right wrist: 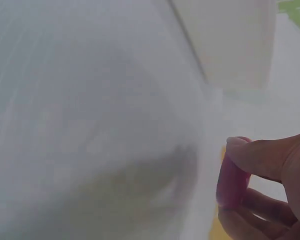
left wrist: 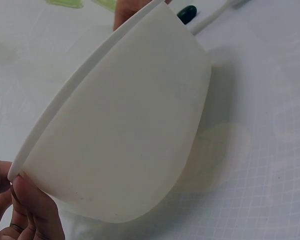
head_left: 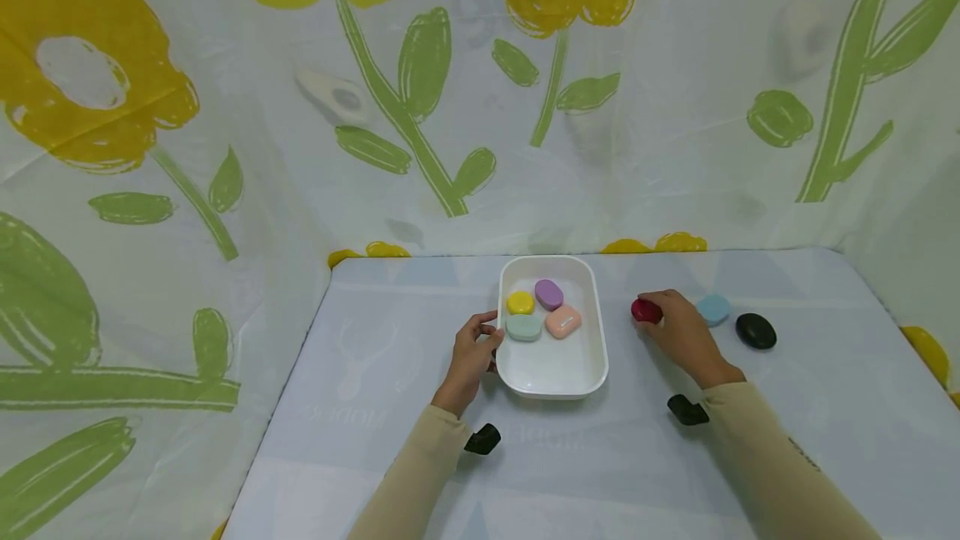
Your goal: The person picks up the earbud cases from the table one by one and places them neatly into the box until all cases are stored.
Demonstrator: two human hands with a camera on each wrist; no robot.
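My left hand (head_left: 468, 359) pinches the left rim of a white plastic tub (head_left: 552, 377). In the left wrist view, thumb and fingers grip the rim of its tall, smooth side. Inside the tub lie a yellow soap bar (head_left: 520, 302), a purple one (head_left: 549, 294), a pale green one (head_left: 523, 327) and a peach one (head_left: 563, 322). To the right of the tub, my right hand (head_left: 686, 336) holds a red soap bar (right wrist: 232, 182) between thumb and fingers. The right wrist view shows it raised above the table, edge-on.
A light blue soap bar (head_left: 714, 309) and a glossy black oval one (head_left: 756, 331) lie on the white table (head_left: 360, 440), right of my right hand. Flower-printed sheeting (head_left: 525, 190) encloses the back and sides. A dark wrist-camera piece (head_left: 482, 439) juts beside my left sleeve.
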